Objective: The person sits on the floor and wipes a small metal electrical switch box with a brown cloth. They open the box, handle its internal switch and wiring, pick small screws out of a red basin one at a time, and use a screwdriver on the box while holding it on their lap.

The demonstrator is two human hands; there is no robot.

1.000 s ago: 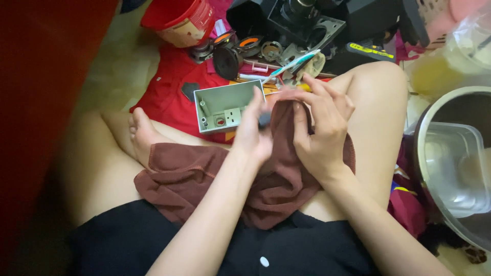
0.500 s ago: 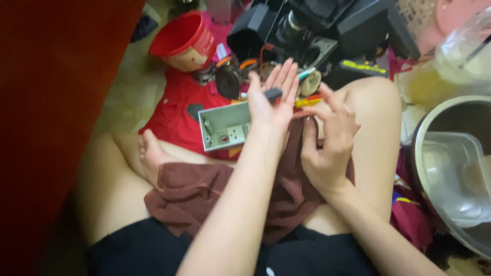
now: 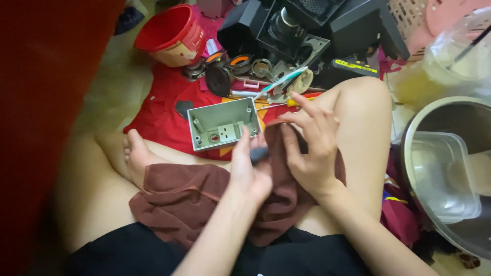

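I sit cross-legged with a brown towel (image 3: 184,204) over my lap. My left hand (image 3: 248,174) rests on the towel and grips a small dark cylindrical object (image 3: 259,153) between thumb and fingers. Right beside it, my right hand (image 3: 312,145) pinches a raised fold of the same towel, close to the dark object. Just beyond the left fingertips an open grey plastic box (image 3: 222,124) with a small socket part inside lies on a red cloth (image 3: 163,110).
A red bucket (image 3: 171,33) stands at the back left. Black housings and speaker parts (image 3: 286,30) crowd the back, with a toothbrush (image 3: 279,83) among them. A metal pot holding a clear container (image 3: 445,174) sits at the right. A red surface (image 3: 46,102) fills the left.
My left hand, raised above the grey box half a second ago, has come back down onto the towel with the dark object. My right hand stays on the towel fold.
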